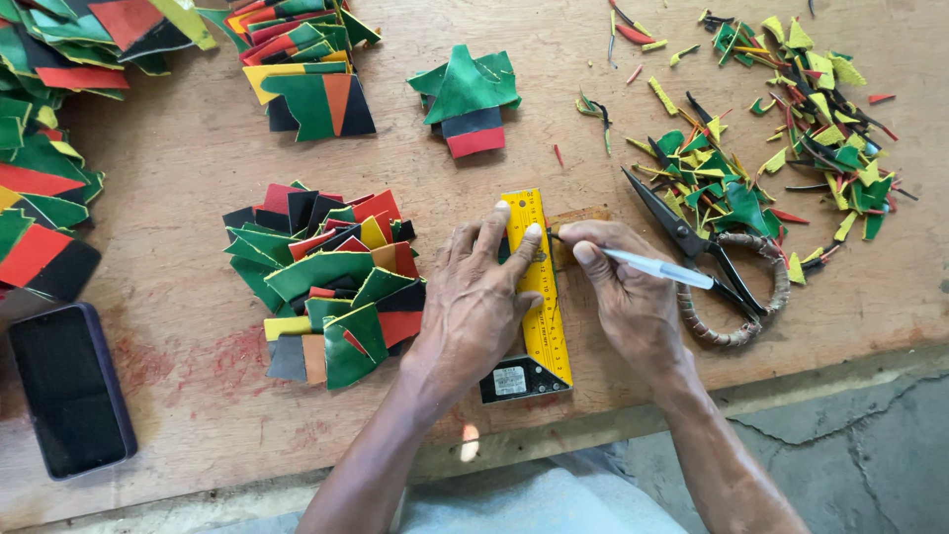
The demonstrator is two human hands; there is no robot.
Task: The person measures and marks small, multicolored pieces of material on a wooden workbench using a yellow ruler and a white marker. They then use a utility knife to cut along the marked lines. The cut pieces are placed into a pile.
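Note:
My left hand (478, 293) presses flat on a yellow try square ruler (534, 297) lying on the wooden table (178, 168). Its fingertips rest on the ruler's upper part. My right hand (625, 293) grips a white pen (657, 267), its tip touching a small brown piece (578, 220) along the ruler's right edge. Most of that piece is hidden by my fingers.
Black scissors with wrapped handles (707, 262) lie right of my right hand. A heap of green, yellow and red offcuts (781, 129) lies beyond. Stacks of coloured pieces (331, 277) sit left, more at the back (306, 59), and a dark phone (71, 388) at the near left.

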